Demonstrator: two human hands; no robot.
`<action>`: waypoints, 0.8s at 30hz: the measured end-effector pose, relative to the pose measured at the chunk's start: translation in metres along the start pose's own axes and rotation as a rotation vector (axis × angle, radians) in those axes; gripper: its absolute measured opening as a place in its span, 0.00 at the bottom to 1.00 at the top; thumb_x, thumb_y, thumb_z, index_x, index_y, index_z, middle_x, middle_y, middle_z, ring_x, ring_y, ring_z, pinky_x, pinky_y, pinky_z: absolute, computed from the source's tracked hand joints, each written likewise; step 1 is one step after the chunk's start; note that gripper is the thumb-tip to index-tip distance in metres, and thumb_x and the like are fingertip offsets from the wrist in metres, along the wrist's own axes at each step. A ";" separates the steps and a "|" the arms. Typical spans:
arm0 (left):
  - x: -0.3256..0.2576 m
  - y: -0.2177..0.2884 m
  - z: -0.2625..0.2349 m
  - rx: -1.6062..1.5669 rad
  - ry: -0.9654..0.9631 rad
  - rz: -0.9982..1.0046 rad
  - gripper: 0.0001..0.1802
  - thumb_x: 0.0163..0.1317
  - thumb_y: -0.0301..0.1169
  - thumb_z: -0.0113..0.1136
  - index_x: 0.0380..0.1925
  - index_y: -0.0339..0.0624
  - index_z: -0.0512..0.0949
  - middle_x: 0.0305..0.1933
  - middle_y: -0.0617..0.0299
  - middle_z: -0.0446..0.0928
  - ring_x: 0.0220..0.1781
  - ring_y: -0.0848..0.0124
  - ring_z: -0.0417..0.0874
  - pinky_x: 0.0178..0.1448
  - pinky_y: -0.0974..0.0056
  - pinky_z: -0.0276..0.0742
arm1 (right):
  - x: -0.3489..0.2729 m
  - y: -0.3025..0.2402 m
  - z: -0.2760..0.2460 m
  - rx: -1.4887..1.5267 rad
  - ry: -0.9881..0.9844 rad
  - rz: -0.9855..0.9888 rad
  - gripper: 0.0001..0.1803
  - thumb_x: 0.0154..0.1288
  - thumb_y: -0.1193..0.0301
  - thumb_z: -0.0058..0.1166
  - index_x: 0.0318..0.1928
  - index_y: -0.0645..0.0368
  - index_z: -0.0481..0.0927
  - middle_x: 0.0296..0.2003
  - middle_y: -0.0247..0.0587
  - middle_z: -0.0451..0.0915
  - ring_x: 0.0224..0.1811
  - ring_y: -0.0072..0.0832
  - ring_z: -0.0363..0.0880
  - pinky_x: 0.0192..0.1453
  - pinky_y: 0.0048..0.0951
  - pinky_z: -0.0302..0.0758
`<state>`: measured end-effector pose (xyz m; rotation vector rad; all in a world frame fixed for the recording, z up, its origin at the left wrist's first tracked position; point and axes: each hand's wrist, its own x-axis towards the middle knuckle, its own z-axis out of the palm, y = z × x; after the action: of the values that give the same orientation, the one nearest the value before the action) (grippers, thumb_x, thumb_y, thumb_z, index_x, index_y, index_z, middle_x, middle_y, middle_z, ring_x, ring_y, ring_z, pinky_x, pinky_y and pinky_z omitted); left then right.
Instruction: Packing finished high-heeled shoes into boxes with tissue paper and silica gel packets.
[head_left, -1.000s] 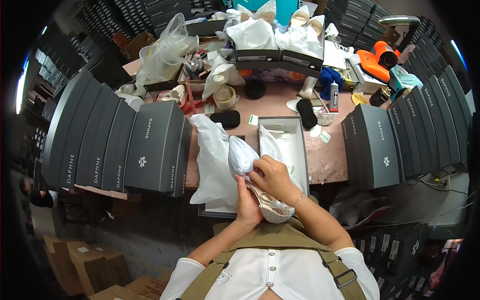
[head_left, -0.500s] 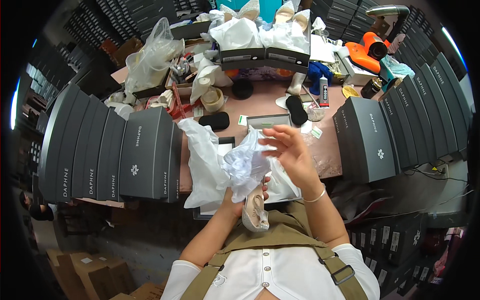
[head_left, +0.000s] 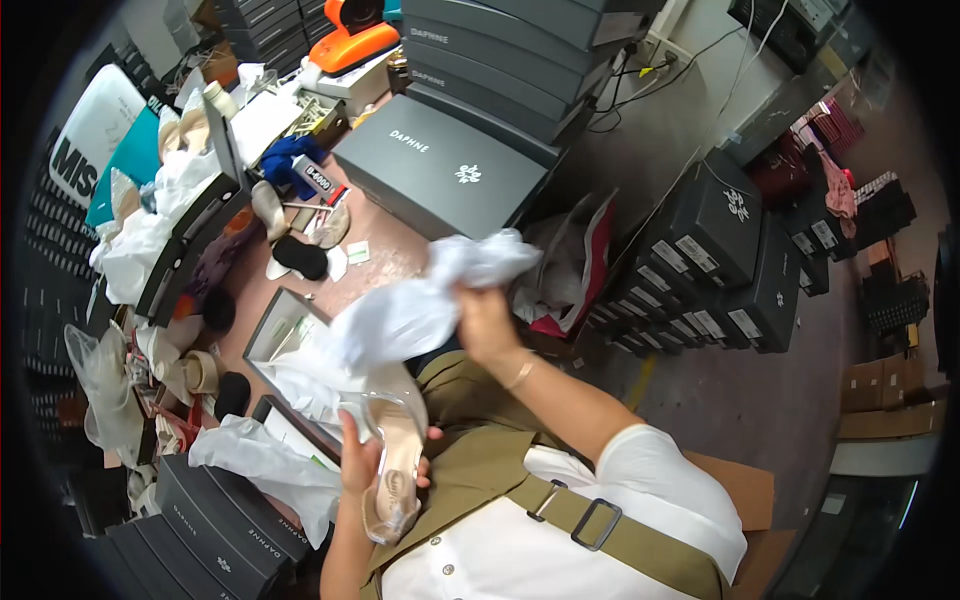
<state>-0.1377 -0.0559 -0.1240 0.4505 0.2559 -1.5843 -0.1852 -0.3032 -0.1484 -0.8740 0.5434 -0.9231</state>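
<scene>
Gripping crumpled white tissue paper (head_left: 420, 305), soft & very light, the right hand (head_left: 485, 325) lifts it; left hand (head_left: 362, 455) fingers close round a clear-strap sandal (head_left: 393, 470), stiff, probably slippery, best held at sole.

Shoe stockroom: stacked grey shoe boxes (head_left: 450, 165) everywhere (floor too).

right hand (head_left: 485, 325) is raised, fingers clenched shut; left hand (head_left: 362, 460) sits lower, close to the chest, fingers curled closed.
</scene>
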 end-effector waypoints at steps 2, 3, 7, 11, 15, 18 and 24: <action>0.011 -0.004 -0.001 0.102 0.068 -0.165 0.55 0.56 0.76 0.31 0.67 0.37 0.55 0.59 0.37 0.69 0.31 0.50 0.82 0.35 0.48 0.84 | 0.012 -0.010 -0.095 -0.290 0.172 -0.155 0.12 0.68 0.71 0.49 0.49 0.64 0.75 0.43 0.33 0.75 0.45 0.21 0.71 0.53 0.28 0.70; 0.017 -0.007 -0.007 0.074 0.037 -0.186 0.52 0.59 0.73 0.32 0.67 0.38 0.55 0.58 0.37 0.70 0.33 0.50 0.83 0.35 0.48 0.85 | 0.018 -0.046 -0.107 -0.305 0.226 -0.273 0.12 0.68 0.71 0.49 0.48 0.64 0.75 0.43 0.33 0.76 0.45 0.21 0.71 0.53 0.28 0.70; 0.040 0.002 0.001 0.097 0.085 -0.138 0.49 0.62 0.71 0.32 0.66 0.38 0.56 0.57 0.37 0.71 0.35 0.51 0.84 0.35 0.49 0.86 | 0.036 -0.105 -0.233 -0.658 0.575 -0.548 0.11 0.68 0.74 0.50 0.47 0.67 0.75 0.40 0.35 0.79 0.39 0.23 0.75 0.48 0.25 0.72; 0.059 0.002 0.003 0.094 0.180 -0.073 0.47 0.63 0.70 0.31 0.65 0.38 0.57 0.56 0.38 0.72 0.34 0.52 0.83 0.34 0.49 0.87 | 0.070 -0.062 -0.265 -1.202 0.501 -0.536 0.16 0.57 0.84 0.51 0.48 0.68 0.74 0.48 0.50 0.75 0.51 0.38 0.75 0.57 0.36 0.70; 0.079 -0.006 0.023 0.128 0.322 -0.108 0.47 0.63 0.70 0.30 0.64 0.38 0.60 0.55 0.41 0.73 0.32 0.55 0.83 0.31 0.50 0.85 | 0.110 0.053 -0.297 -1.601 -0.080 -0.441 0.20 0.52 0.79 0.49 0.49 0.62 0.74 0.52 0.55 0.71 0.58 0.53 0.68 0.63 0.43 0.65; 0.085 -0.008 0.019 0.127 0.365 -0.095 0.46 0.64 0.69 0.29 0.64 0.38 0.61 0.55 0.42 0.74 0.32 0.55 0.83 0.33 0.52 0.85 | 0.102 0.143 -0.374 -1.376 0.193 0.263 0.20 0.58 0.73 0.49 0.53 0.58 0.75 0.55 0.57 0.72 0.57 0.55 0.71 0.61 0.44 0.67; 0.091 -0.007 0.014 0.084 0.402 -0.062 0.49 0.62 0.71 0.30 0.67 0.40 0.57 0.56 0.39 0.72 0.33 0.54 0.83 0.33 0.52 0.86 | 0.167 0.096 -0.452 -1.544 0.570 -0.171 0.18 0.62 0.72 0.47 0.52 0.64 0.77 0.48 0.56 0.79 0.53 0.50 0.76 0.57 0.42 0.72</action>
<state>-0.1482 -0.1431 -0.1517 0.8351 0.5139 -1.5589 -0.3856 -0.6004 -0.4836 -2.0498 1.8020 -0.7963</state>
